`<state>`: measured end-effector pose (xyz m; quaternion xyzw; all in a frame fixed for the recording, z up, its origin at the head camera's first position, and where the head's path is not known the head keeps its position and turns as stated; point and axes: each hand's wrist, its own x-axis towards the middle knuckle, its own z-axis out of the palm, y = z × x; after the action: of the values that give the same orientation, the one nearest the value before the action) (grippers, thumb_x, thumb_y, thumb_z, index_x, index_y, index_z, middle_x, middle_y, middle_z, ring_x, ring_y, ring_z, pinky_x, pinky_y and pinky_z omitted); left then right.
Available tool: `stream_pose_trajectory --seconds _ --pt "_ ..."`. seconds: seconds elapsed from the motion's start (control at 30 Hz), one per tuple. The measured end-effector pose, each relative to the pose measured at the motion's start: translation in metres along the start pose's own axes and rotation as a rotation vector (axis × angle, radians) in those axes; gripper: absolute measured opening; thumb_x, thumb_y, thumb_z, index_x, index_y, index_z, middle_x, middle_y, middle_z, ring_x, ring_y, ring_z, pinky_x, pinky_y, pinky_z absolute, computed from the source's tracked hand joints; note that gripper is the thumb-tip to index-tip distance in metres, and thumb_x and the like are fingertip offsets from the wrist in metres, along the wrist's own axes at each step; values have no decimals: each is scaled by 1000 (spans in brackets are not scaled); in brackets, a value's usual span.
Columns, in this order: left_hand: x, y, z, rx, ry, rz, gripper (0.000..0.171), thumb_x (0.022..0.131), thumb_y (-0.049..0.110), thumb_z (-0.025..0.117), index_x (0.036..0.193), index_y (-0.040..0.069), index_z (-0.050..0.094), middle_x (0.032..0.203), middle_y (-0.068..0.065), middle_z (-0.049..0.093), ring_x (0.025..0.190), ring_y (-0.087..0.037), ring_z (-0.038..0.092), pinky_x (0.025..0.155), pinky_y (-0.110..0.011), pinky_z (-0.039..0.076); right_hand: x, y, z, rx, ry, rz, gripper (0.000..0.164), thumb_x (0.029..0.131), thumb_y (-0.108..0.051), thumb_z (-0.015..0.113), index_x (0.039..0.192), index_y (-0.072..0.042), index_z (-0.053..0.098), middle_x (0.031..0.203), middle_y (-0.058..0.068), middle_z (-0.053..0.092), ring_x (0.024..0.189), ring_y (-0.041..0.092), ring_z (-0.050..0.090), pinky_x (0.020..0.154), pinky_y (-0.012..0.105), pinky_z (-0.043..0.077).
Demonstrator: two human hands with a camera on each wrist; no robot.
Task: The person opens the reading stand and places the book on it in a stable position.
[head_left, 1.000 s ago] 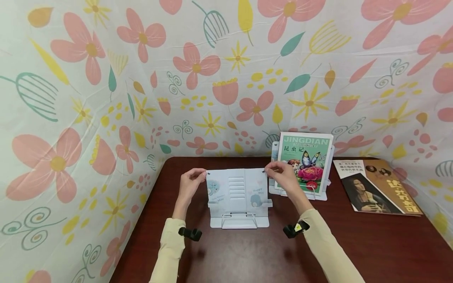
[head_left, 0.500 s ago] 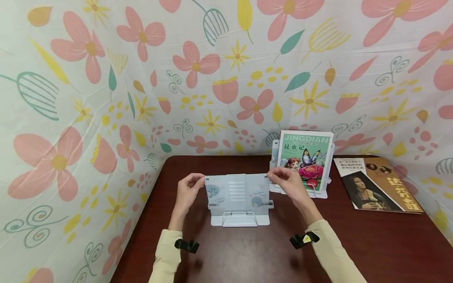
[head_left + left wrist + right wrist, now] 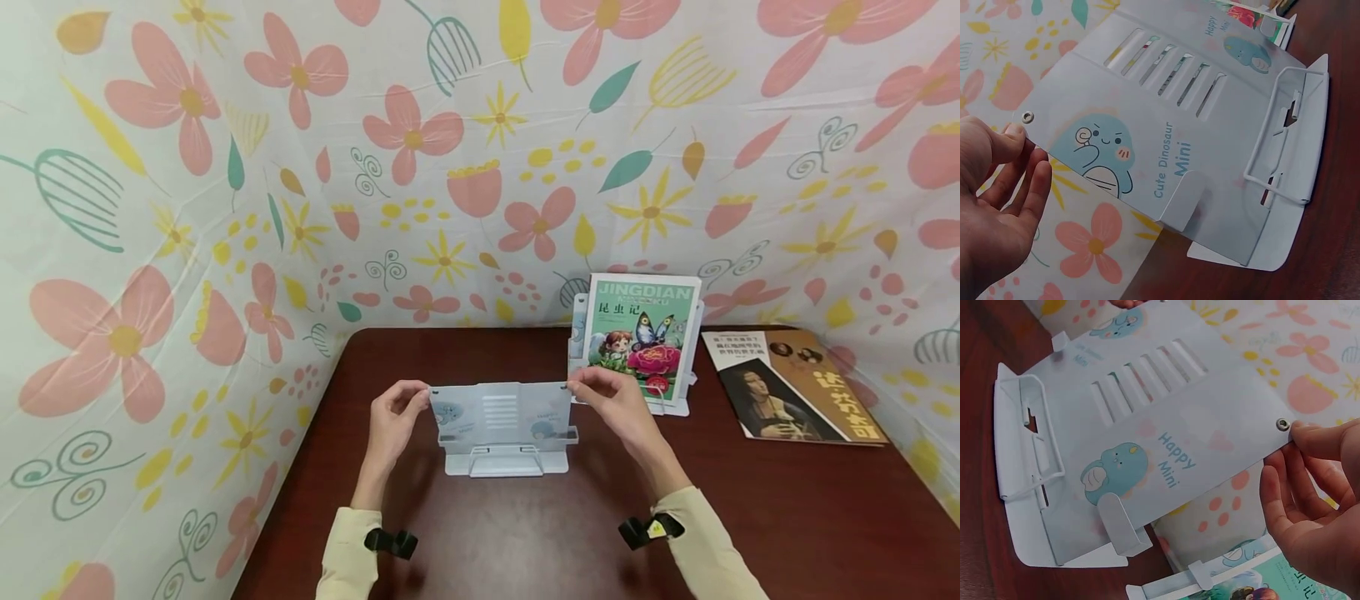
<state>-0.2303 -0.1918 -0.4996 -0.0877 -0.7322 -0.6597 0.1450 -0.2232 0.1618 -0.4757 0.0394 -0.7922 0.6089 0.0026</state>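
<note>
A pale blue-white book stand (image 3: 502,417) with dinosaur prints stands on the table in front of me, its slotted back panel tilted. My left hand (image 3: 393,417) pinches the panel's top left corner between thumb and fingers, beside a small rivet (image 3: 1027,117). At the top right corner my right hand (image 3: 615,408) pinches the panel the same way, near another rivet (image 3: 1282,424). A wire page holder (image 3: 1291,134) sits at the stand's foot, and a side clip (image 3: 1121,524) juts from each side edge.
Behind my right hand, a second stand (image 3: 579,321) holds a green book (image 3: 645,329) upright. A brown and white magazine (image 3: 791,387) lies flat on the dark red table (image 3: 750,508) at the right. A flowered cloth (image 3: 412,192) hangs behind and at the left.
Both hands have lowered the panel's top edge, still gripping its corners. The panel looks shorter in the head view and leans at a different angle, while its base stays in place.
</note>
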Motion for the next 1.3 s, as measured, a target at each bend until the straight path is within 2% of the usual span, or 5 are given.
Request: stream_pose_trajectory --seconds 0.37,0.57,0.77,1.03,1.3 --pt "-18 2 0 -42 28 33 9 91 -1 72 97 -8 71 90 -16 70 78 -10 67 76 -20 58 -17 2 0 55 -28 -50 30 96 -28 72 112 -2 72 110 11 71 99 12 63 88 20 54" --pt "-28 1 0 -53 35 55 10 92 -1 71 98 -9 71 91 -20 70 80 -15 68 76 -21 59 -26 4 2 29 -30 -48 28 96 -27 72 112 -5 73 112 12 70 101 14 62 87 20 54" --pt "-34 -1 2 -65 64 83 8 91 -4 71 97 -10 70 89 -17 70 78 -13 68 74 -20 59 -32 7 4 37 -6 -61 27 95 -26 73 109 -4 73 109 9 71 99 12 62 86 19 54" --pt "-26 -3 5 -37 129 119 8 91 -1 72 96 -7 73 85 -21 71 74 -17 69 72 -19 58 -38 7 8 19 -7 -97 21 95 -24 73 105 -6 75 106 8 73 100 11 62 87 20 52" --pt "-6 2 7 11 186 70 11 91 4 74 98 -5 76 89 -26 72 74 -4 69 70 -16 57 -46 4 18 97 -66 -132 16 94 -16 74 101 -2 74 99 6 71 90 14 64 77 24 56"
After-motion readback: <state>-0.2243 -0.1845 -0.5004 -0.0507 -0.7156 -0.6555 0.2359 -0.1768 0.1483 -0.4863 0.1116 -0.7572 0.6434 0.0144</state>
